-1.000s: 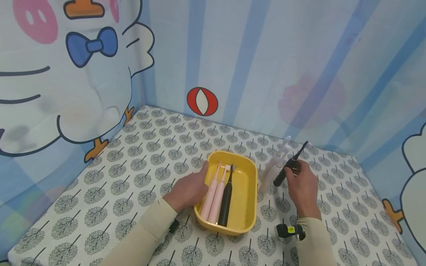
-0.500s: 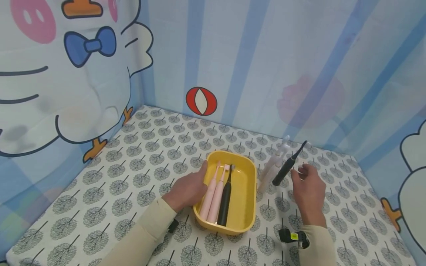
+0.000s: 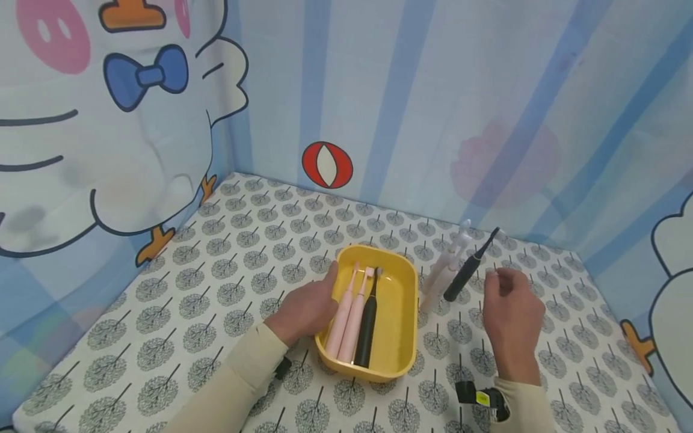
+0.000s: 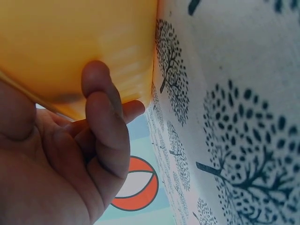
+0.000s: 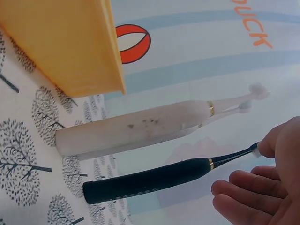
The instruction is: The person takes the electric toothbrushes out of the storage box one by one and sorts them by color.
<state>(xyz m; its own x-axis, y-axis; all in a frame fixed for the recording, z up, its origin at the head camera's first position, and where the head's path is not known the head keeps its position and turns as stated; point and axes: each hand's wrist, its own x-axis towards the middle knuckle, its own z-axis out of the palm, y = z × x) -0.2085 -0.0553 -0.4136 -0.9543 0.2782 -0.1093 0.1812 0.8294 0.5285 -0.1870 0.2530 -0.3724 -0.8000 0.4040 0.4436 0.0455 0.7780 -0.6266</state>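
A yellow plastic bin sits in front of me. My left hand grips its left wall; in the left wrist view the fingers lie against the outside. Two pink electric toothbrushes and a black one lie inside along the left. Right of the bin, another black electric toothbrush stands upright on its base. Two whitish electric toothbrushes stand upright between it and the bin. My right hand hovers right of the standing black toothbrush, holding nothing, its fingers loosely curled.
A white cloth with a grey tree print covers the table. Behind it and at both sides hang blue-and-white cartoon curtains. A small camera is strapped to the right wrist.
My right hand has let go of the standing black toothbrush and drawn back to the right. That toothbrush stays upright. The left hand and the bin have hardly moved.
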